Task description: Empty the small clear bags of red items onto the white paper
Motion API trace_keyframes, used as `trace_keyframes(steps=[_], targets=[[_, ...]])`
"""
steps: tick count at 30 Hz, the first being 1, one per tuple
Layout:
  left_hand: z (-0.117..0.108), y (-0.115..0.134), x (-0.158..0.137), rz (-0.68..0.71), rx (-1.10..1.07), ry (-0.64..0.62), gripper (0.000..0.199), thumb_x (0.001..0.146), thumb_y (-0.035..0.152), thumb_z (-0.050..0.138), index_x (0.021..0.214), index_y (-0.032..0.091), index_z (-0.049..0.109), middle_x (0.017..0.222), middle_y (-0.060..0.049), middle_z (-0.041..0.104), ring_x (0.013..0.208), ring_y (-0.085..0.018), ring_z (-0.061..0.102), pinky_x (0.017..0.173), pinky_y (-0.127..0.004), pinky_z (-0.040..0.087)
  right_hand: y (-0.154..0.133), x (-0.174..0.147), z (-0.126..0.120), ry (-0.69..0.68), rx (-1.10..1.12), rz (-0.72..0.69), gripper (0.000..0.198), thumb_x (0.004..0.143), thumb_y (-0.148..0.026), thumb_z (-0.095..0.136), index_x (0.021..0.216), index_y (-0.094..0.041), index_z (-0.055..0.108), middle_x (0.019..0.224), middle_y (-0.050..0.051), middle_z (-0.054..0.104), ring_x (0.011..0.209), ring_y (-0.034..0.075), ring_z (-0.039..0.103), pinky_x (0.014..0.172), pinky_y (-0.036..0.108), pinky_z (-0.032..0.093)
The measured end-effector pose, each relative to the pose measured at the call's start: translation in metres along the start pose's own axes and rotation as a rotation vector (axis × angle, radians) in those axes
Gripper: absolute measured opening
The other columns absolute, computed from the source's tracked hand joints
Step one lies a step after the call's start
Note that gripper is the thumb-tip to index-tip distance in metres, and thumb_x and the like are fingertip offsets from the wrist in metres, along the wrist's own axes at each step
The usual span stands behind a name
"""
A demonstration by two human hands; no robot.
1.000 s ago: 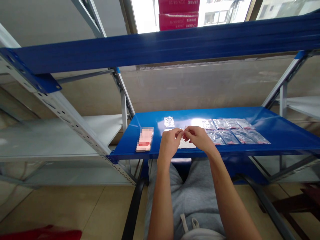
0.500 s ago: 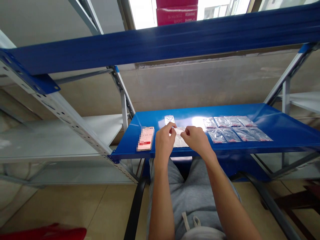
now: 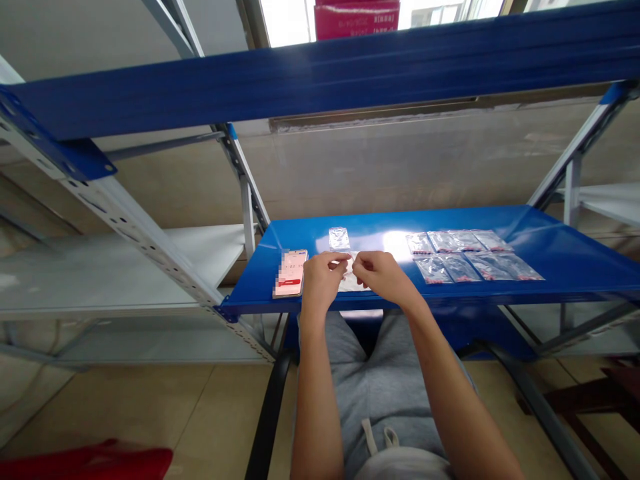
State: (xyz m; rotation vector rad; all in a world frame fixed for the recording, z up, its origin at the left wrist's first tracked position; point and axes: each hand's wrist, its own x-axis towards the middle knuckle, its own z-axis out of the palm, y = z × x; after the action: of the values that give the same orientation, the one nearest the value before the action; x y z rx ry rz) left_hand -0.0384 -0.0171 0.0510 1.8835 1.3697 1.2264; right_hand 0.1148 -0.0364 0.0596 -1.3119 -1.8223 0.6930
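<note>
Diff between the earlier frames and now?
Left hand and right hand both shifted left, toward the phone. Fingertips met at first, then parted; now close together again. Any grab or release: too small to tell. Phone, lone bag and the rows of bags on the right stayed put.

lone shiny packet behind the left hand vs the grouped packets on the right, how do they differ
The lone packet lies by itself, while the grouped packets lie in two rows. The grouped packets show red bits along their near edges; none shows in the lone packet. Both look shiny and lie flat on the blue shelf.
</note>
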Motion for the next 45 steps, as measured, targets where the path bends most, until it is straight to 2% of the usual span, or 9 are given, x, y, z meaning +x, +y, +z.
trace_keyframes(steps=[3,6,11,16,22,29,34,38,45], targets=[[-0.007,-0.004,-0.001,-0.055,-0.036,0.042,0.026,0.084,0.010,0.066,0.101,0.021,0.082,0.092,-0.004,0.080,0.069,-0.015,0.072,0.066,-0.025,0.058,0.006,0.001,0.001,-0.056,0.218,0.090,0.037,0.099,-0.042,0.043,0.078,-0.019,0.062,0.074,0.005,0.071,0.062,0.014,0.066,0.053,0.022,0.042],[-0.013,-0.013,0.000,-0.077,-0.078,0.078,0.028,0.084,0.013,0.067,0.106,0.022,0.081,0.093,-0.004,0.080,0.071,-0.016,0.074,0.068,-0.026,0.059,0.019,0.004,0.005,0.075,0.217,0.238,0.038,0.098,-0.054,0.047,0.097,-0.019,0.063,0.092,0.008,0.074,0.067,0.016,0.069,0.052,0.022,0.045],[-0.016,-0.027,0.005,-0.120,-0.211,0.066,0.034,0.078,0.020,0.078,0.112,0.020,0.079,0.101,-0.006,0.080,0.076,-0.020,0.076,0.070,-0.029,0.062,0.046,0.013,0.018,0.050,0.580,0.375,0.036,0.092,-0.047,0.063,0.116,-0.021,0.059,0.113,0.013,0.072,0.088,0.020,0.073,0.061,0.024,0.054],[-0.016,-0.028,0.004,-0.119,-0.332,0.015,0.039,0.076,0.023,0.079,0.115,0.016,0.077,0.112,-0.009,0.078,0.080,-0.020,0.076,0.073,-0.030,0.064,0.060,0.016,0.027,-0.031,1.022,0.429,0.032,0.085,-0.032,0.074,0.112,-0.020,0.063,0.113,0.012,0.075,0.088,0.018,0.076,0.065,0.023,0.055],[-0.019,-0.033,0.005,-0.155,-0.348,-0.017,0.041,0.073,0.024,0.079,0.112,0.015,0.077,0.101,-0.009,0.079,0.079,-0.020,0.076,0.070,-0.029,0.063,0.068,0.018,0.029,-0.070,1.055,0.375,0.031,0.074,-0.030,0.084,0.100,-0.018,0.071,0.103,0.010,0.077,0.085,0.018,0.075,0.065,0.022,0.057],[-0.010,-0.041,0.007,-0.152,-0.289,0.076,0.034,0.075,0.019,0.073,0.108,0.015,0.078,0.089,-0.004,0.077,0.068,-0.016,0.073,0.064,-0.026,0.061,0.076,0.023,0.035,0.087,1.078,0.296,0.038,0.056,-0.035,0.096,0.079,-0.018,0.073,0.078,0.002,0.073,0.076,0.015,0.072,0.087,0.030,0.062],[-0.004,-0.051,0.011,-0.172,-0.225,0.146,0.034,0.081,0.019,0.068,0.114,0.015,0.075,0.091,-0.005,0.074,0.068,-0.014,0.071,0.067,-0.027,0.059,0.079,0.044,0.022,0.103,0.959,0.246,0.035,0.058,-0.034,0.096,0.076,-0.017,0.072,0.076,0.003,0.072,0.074,0.017,0.073,0.090,0.037,0.064],[-0.005,-0.063,0.021,-0.012,0.223,0.202,0.030,0.084,0.014,0.064,0.112,0.017,0.075,0.089,-0.006,0.071,0.080,-0.019,0.068,0.084,-0.034,0.057,0.075,0.075,0.006,0.128,0.620,0.253,0.022,0.066,-0.020,0.091,0.069,-0.015,0.070,0.070,0.005,0.071,0.066,0.018,0.073,0.076,0.036,0.067],[0.009,-0.093,0.053,0.000,0.420,-0.172,0.049,0.079,0.016,0.074,0.128,0.017,0.066,0.109,-0.009,0.071,0.092,-0.022,0.066,0.088,-0.035,0.054,0.046,0.110,0.010,-0.005,-0.183,0.216,0.013,0.079,-0.004,0.070,0.068,-0.010,0.070,0.080,0.013,0.077,0.059,0.017,0.073,0.052,0.021,0.057]])
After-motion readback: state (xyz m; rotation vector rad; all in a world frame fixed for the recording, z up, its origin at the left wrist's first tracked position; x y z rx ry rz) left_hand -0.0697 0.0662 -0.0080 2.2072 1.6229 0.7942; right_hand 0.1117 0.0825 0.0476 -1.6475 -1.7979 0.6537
